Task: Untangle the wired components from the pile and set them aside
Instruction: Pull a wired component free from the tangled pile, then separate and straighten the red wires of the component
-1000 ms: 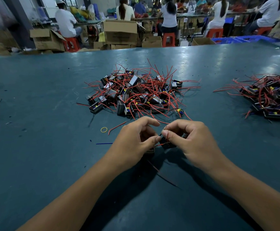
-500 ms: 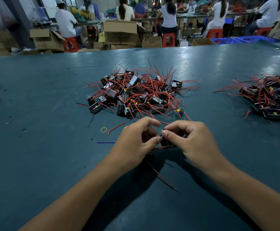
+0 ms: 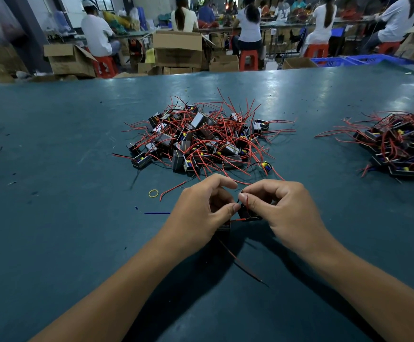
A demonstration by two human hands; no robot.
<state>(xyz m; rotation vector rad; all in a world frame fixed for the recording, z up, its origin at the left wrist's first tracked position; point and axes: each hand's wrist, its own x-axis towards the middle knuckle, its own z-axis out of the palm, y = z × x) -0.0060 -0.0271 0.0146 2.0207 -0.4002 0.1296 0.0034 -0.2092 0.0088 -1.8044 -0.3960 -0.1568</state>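
A tangled pile [image 3: 206, 141] of small black box components with red wires lies mid-table. Just in front of it, my left hand [image 3: 201, 213] and my right hand [image 3: 287, 213] meet over a small black wired component [image 3: 246, 213]. My right fingers pinch its red wire near the top; my left thumb and fingers close on it from the left, and a second dark piece [image 3: 223, 227] shows under my left palm. A dark red wire [image 3: 240, 265] trails toward me below the hands. The palms hide most of the component.
A second heap of wired components [image 3: 398, 146] lies at the right edge of the green table [image 3: 53, 243]. A yellow rubber band [image 3: 153, 193], a loose red wire [image 3: 171, 190] and a blue wire scrap [image 3: 156, 213] lie left of my hands. Seated workers and cardboard boxes stand beyond the far edge.
Both hands stay in nearly the same place, working the component; my fingers have shifted slightly on the wire. The pile has not moved.
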